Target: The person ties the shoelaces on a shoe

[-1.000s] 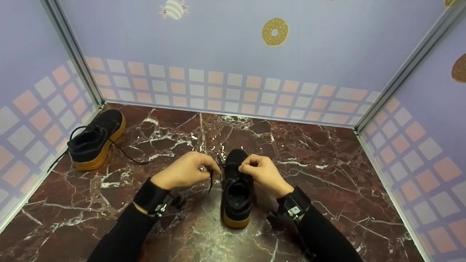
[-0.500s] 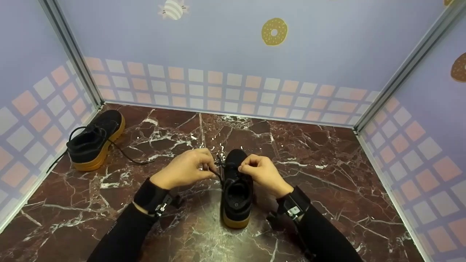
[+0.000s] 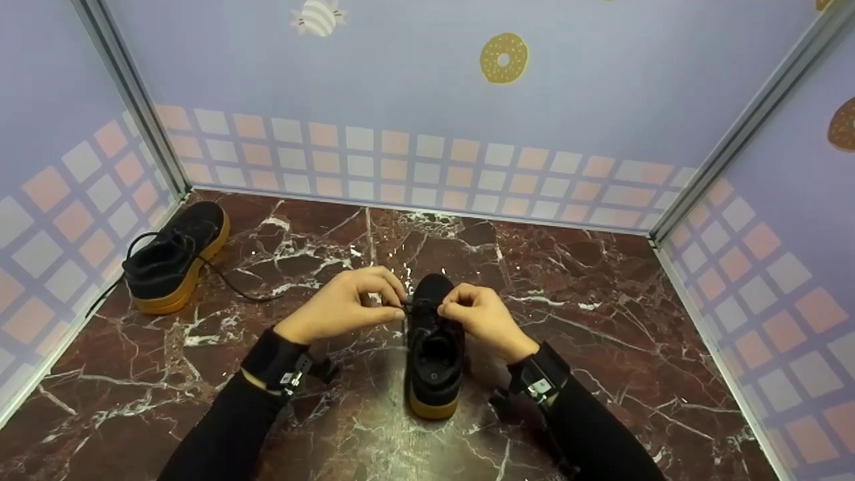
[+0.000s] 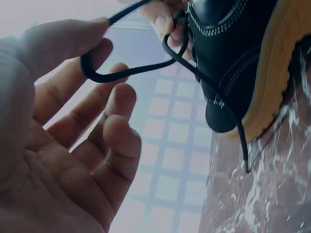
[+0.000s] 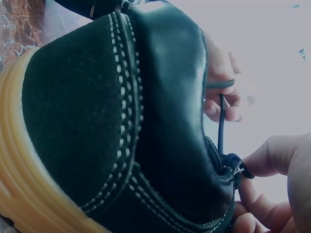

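A black shoe (image 3: 435,395) with a tan sole stands upright on the floor, toe pointing away from me. Its black shoelace (image 4: 138,70) bends in a loop at my left hand (image 3: 347,304), where thumb and index finger pinch it left of the lacing. The lace's loose end hangs beside the shoe in the left wrist view. My right hand (image 3: 487,319) is at the right side of the lacing, thumb and index finger pinching the lace close to the shoe's tongue. In the right wrist view the shoe's heel collar (image 5: 170,73) hides part of my left hand.
A second black shoe (image 3: 177,257) with a tan sole and untied laces stands at the left wall. Purple panels with a tile print (image 3: 427,160) enclose the marbled dark red floor (image 3: 588,374) at the back and both sides.
My left hand first holds a hanging lace end left of the shoe, then brings the lace up near the lacing, its fingers spreading out more. The right hand stays in place.
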`<move>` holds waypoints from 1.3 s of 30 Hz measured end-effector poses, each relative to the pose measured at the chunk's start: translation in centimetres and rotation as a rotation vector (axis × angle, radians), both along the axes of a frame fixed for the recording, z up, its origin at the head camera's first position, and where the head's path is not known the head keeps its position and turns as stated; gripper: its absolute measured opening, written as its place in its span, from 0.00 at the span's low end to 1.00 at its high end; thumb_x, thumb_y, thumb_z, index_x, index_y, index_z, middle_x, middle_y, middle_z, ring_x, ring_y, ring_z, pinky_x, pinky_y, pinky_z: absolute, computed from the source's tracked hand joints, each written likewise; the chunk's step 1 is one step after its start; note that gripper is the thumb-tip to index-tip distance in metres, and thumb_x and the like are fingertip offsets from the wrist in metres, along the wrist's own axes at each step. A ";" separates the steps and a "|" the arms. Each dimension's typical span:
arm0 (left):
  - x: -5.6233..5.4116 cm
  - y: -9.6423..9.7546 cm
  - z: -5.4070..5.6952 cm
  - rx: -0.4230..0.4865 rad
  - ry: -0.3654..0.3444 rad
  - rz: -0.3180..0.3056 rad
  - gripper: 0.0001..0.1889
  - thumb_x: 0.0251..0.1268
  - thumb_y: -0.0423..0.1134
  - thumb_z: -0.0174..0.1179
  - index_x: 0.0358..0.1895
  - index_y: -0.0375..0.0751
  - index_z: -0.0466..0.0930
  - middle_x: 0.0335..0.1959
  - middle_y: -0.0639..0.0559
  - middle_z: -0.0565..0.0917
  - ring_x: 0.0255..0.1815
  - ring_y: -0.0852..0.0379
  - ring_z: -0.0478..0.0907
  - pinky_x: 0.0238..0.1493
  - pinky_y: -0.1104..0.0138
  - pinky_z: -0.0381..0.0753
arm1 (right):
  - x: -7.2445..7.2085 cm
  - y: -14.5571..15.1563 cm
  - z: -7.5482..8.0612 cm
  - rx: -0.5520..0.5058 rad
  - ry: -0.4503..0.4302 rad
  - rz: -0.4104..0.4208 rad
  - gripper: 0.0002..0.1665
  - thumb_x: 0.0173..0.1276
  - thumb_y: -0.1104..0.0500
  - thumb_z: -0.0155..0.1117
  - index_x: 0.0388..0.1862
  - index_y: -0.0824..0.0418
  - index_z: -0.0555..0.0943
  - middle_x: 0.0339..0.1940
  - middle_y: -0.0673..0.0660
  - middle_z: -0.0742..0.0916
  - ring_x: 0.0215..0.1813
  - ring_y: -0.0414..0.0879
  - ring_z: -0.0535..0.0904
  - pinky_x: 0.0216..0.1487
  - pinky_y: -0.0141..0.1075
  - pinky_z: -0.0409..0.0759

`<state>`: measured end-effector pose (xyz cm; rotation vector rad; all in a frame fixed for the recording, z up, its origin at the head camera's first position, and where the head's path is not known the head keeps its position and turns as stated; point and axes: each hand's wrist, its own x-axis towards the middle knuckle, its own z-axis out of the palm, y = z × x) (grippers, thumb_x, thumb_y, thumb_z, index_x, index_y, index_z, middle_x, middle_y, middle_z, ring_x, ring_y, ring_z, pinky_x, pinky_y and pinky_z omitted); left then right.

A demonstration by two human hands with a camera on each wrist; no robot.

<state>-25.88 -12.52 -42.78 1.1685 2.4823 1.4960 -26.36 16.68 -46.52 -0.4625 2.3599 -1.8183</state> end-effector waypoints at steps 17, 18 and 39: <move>0.8 2.8 -1.7 0.058 -0.060 -0.084 0.04 0.69 0.39 0.80 0.40 0.43 0.96 0.41 0.54 0.88 0.44 0.56 0.82 0.48 0.62 0.84 | 0.0 0.2 0.1 -0.004 -0.005 0.009 0.04 0.69 0.63 0.73 0.34 0.61 0.87 0.35 0.51 0.87 0.35 0.43 0.77 0.33 0.30 0.74; 0.8 2.9 -1.7 0.058 -0.064 -0.103 0.04 0.69 0.39 0.80 0.40 0.43 0.96 0.41 0.54 0.88 0.43 0.56 0.82 0.47 0.63 0.83 | 0.0 0.2 0.0 -0.005 -0.005 0.008 0.04 0.69 0.63 0.74 0.34 0.60 0.87 0.35 0.51 0.87 0.34 0.43 0.77 0.33 0.30 0.73; 1.5 4.6 -3.1 0.044 -0.077 -0.180 0.08 0.64 0.40 0.83 0.43 0.44 0.97 0.41 0.53 0.89 0.42 0.57 0.82 0.47 0.65 0.82 | 0.0 0.3 0.0 -0.025 -0.018 0.020 0.03 0.69 0.63 0.73 0.34 0.60 0.87 0.35 0.51 0.87 0.35 0.43 0.78 0.33 0.30 0.74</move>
